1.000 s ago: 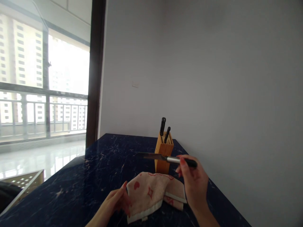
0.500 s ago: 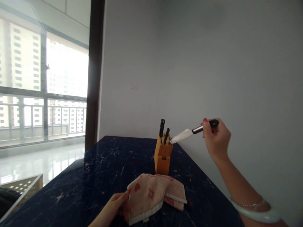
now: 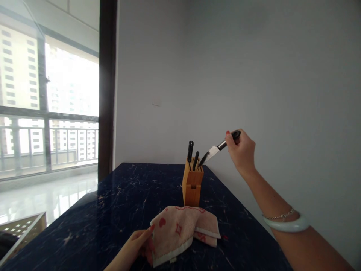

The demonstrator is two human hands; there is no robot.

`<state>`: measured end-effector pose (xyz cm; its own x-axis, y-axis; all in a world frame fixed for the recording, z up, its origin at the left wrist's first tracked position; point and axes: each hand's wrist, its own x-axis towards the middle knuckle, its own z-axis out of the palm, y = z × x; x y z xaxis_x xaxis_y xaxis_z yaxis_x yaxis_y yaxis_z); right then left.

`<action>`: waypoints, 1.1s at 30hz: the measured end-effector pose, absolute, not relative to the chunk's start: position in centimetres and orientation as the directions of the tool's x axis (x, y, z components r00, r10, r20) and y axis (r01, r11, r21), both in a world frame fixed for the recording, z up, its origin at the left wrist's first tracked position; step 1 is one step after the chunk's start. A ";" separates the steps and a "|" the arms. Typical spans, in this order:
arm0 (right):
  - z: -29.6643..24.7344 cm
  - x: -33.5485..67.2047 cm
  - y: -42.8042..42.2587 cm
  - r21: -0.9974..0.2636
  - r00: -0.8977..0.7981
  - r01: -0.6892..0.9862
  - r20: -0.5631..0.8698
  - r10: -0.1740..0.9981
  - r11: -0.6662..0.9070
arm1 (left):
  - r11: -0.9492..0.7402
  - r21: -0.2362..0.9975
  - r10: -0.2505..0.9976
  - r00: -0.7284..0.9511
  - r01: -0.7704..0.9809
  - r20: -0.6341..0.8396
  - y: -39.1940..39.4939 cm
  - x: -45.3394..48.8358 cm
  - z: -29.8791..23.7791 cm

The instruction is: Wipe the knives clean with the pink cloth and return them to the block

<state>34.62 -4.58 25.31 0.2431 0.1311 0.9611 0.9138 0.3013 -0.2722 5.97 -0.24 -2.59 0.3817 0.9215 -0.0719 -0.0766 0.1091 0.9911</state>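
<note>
My right hand [image 3: 241,152] is closed round the black handle of a kitchen knife [image 3: 214,150]. The blade slants down to the left, its tip at the slotted top of a wooden knife block [image 3: 192,192]; whether the tip is inside a slot I cannot tell. Two black-handled knives, one taller [image 3: 190,151] and one shorter [image 3: 195,161], stand in the block. My left hand [image 3: 139,242] pinches the left edge of a pink towel [image 3: 175,233] with red patterns, which lies rumpled in front of the block. Some of the left fingers are hidden behind the cloth.
The dark blue marbled table [image 3: 118,210] runs back to a grey wall [image 3: 239,67] with a small switch plate [image 3: 156,101]. At the lower left stands a perforated container [image 3: 25,229]. Windows and a dark frame [image 3: 107,90] rise on the left.
My right hand has moved left and slightly up with the knife, tilting it more steeply over the block. My left hand still pinches the towel. The view has shifted slightly.
</note>
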 end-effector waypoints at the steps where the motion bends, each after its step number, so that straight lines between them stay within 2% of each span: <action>1: 25.4 34.7 -4.5 -0.279 0.249 0.912 0.959 0.134 0.300 | 0.108 0.992 0.921 0.383 -0.070 -0.073 -0.2 6.0 -2.6; 7: 25.5 35.4 -4.0 -0.297 0.235 0.906 0.946 0.224 0.303 | 0.084 0.995 0.918 0.393 -0.050 -0.058 -0.5 6.0 -2.1; 13: 26.5 34.2 -2.6 -0.284 0.147 0.889 0.920 0.362 0.360 | 0.096 0.994 0.913 0.403 -0.053 -0.067 -0.7 6.0 -1.7; 17: 26.2 33.0 -0.7 -0.259 0.102 0.924 0.876 0.471 0.282 | 0.104 0.993 0.906 0.418 -0.048 -0.075 -0.5 6.0 -1.8; 24: 21.8 32.6 0.9 -0.250 0.084 0.951 0.772 0.630 0.180 | 0.062 0.993 0.943 0.333 -0.102 -0.025 -0.1 5.7 -2.6; 28: 19.3 33.3 -0.7 -0.295 0.122 0.937 0.775 0.620 0.185 | 0.058 0.991 0.950 0.312 -0.124 -0.017 0.2 5.6 -2.8; 30: 17.5 33.5 -1.9 -0.349 0.165 0.908 0.807 0.566 0.233 | 0.052 0.992 0.949 0.316 -0.118 -0.012 0.2 5.6 -2.8; 33: 13.9 33.5 -3.3 -0.442 0.202 0.846 0.783 0.588 0.297 | 0.050 0.995 0.939 0.343 -0.084 -0.018 0.0 5.6 -2.6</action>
<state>33.49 -3.27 13.86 0.2024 0.5884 0.7828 0.8461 0.2974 -0.4423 5.61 0.04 -2.62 0.3432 0.9391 -0.0178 -0.0840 0.0496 0.9952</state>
